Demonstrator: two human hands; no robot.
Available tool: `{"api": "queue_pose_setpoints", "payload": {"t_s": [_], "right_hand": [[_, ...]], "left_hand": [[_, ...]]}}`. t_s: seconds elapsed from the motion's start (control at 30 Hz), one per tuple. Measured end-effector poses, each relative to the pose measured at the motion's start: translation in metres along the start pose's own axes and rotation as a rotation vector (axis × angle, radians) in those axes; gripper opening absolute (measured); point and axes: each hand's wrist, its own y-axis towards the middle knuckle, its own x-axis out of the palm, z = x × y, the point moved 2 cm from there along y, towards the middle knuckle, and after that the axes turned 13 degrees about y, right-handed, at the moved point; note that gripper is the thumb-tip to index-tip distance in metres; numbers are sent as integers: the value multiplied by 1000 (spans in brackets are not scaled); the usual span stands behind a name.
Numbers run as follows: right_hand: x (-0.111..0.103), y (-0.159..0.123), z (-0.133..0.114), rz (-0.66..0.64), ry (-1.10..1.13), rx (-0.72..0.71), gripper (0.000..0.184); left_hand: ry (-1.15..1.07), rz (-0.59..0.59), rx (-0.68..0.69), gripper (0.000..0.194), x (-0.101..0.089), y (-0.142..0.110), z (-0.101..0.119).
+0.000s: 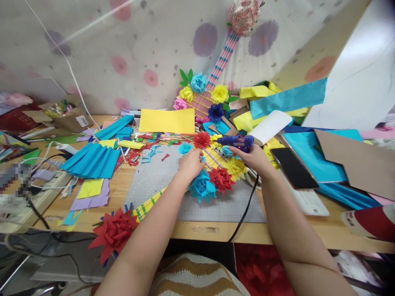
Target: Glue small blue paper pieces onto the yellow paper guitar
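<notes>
In my right hand (pixel 251 155) is a blue hot glue gun (pixel 236 142), its nozzle pointing left toward a red paper flower (pixel 202 140). A black cord runs down from its handle. My left hand (pixel 191 165) is closed just below that red flower, its fingertips near a yellow guitar-shaped paper craft; whatever they pinch is hidden. Blue (pixel 202 186) and red (pixel 221 179) paper flowers sit on the craft's near side. Its striped yellow neck (pixel 149 205) passes under my left forearm to a large red flower (pixel 115 230). A grey cutting mat (pixel 160 174) lies underneath.
Behind stands a pink guitar-shaped craft (pixel 225 57) with paper flowers. Blue crepe paper (pixel 92 160) and a power strip (pixel 49 193) lie left. To the right are a phone (pixel 293 168), cardboard (pixel 361 158) and a red-and-white cup (pixel 372 222).
</notes>
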Motion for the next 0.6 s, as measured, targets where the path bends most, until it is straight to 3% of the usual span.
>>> {"api": "queue_pose_setpoints", "payload": {"t_s": [0.27, 0.6], "right_hand": [[1, 0, -1, 10, 70, 11, 52], [1, -1, -2, 14, 16, 28, 50]], "left_hand": [[-17, 25, 19, 15, 5, 4, -1], [-10, 4, 3, 19, 5, 2, -3]]}}
